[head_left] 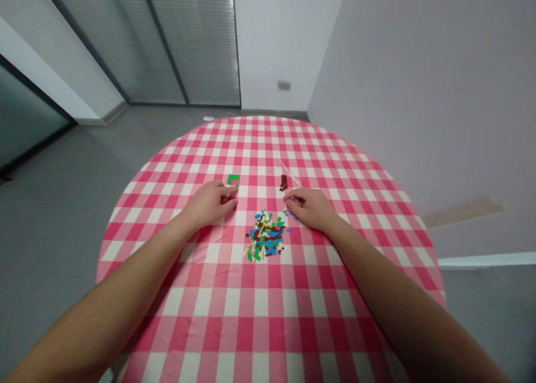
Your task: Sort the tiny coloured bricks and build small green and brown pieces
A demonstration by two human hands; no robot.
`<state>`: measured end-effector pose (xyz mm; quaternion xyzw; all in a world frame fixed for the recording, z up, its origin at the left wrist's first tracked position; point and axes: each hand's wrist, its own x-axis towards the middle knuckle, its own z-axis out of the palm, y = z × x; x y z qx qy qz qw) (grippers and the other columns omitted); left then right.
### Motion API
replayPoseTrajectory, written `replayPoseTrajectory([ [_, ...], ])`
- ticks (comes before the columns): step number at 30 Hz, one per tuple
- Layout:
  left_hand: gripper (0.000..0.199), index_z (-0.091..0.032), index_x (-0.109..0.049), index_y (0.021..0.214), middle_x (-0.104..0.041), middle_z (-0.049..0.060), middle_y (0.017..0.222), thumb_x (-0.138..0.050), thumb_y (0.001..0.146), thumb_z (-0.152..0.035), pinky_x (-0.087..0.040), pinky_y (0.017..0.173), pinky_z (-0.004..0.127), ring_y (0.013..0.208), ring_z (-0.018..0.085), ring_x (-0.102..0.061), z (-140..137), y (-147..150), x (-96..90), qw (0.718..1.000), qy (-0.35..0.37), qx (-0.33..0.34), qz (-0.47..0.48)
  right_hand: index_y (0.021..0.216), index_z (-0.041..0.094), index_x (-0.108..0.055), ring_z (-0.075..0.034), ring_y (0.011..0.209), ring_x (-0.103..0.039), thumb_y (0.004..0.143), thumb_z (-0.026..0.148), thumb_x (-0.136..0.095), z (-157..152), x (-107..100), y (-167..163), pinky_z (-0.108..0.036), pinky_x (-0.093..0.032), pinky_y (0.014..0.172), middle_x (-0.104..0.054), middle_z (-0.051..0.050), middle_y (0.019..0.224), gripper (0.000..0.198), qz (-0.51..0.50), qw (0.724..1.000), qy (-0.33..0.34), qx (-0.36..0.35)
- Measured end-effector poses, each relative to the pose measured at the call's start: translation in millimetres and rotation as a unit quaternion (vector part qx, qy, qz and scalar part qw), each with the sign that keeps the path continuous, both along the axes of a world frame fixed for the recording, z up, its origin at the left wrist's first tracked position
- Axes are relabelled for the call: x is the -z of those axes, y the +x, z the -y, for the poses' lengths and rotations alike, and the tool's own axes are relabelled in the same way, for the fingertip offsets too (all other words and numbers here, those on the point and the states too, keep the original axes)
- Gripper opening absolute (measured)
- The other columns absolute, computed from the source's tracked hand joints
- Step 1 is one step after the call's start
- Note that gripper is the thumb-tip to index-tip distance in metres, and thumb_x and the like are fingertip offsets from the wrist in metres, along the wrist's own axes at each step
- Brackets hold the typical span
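Note:
My left hand rests on the table with its index finger and thumb apart. Its index fingertip is at a small green piece, just in front of a group of flat green building bricks. My right hand is closed, index finger and thumb drawn together; anything between them is too small to make out. Just beyond those fingertips lies a cluster of dark brown bricks. Between the hands and nearer to me is a loose pile of small mixed bricks in blue, green, brown, yellow and cream. A few blue and green ones lie by the right hand.
The round table wears a red-and-white checked tablecloth. A grey wall stands close on the right. Glass partitions with blinds are beyond the table at the far left, and grey floor shows on the left.

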<state>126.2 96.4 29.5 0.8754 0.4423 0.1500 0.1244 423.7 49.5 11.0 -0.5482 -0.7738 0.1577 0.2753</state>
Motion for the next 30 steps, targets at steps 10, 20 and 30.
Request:
replayPoseTrajectory([
  [10,0.02,-0.024,-0.07,0.09,-0.059,0.005,0.071,-0.052,0.089,-0.032,-0.037,0.062,0.032,0.068,0.021,-0.056,0.1,-0.6,-2.1,1.0,0.0,0.013,-0.025,0.093,0.02,-0.075,-0.018,0.069,-0.064,0.085,0.026,-0.056,-0.2,0.6,0.9,-0.027,-0.04,0.06,-0.076,-0.004,0.084,0.021,0.007,1.0,-0.002,0.0],
  [20,0.022,-0.025,-0.071,0.094,-0.061,0.007,0.074,-0.053,0.089,-0.035,-0.038,0.064,0.034,0.067,0.021,-0.056,-2.8,-2.2,4.6,1.0,-0.005,-0.01,-0.014,0.093,0.02,-0.075,-0.018,0.067,-0.063,0.086,0.027,-0.056,-0.5,1.0,0.5,-0.027,-0.038,0.059,-0.075,-0.004,0.08,0.021,0.013,1.0,0.001,0.001],
  [30,0.024,-0.021,-0.069,0.099,-0.061,0.007,0.076,-0.053,0.089,-0.036,-0.039,0.065,0.034,0.071,0.022,-0.057,-1.0,0.7,2.2,1.0,0.004,-0.02,-0.02,0.091,0.021,-0.075,-0.019,0.071,-0.065,0.086,0.024,-0.056,0.3,-0.8,-0.4,-0.027,-0.04,0.06,-0.075,-0.004,0.084,0.02,0.01,1.0,0.001,-0.005],
])
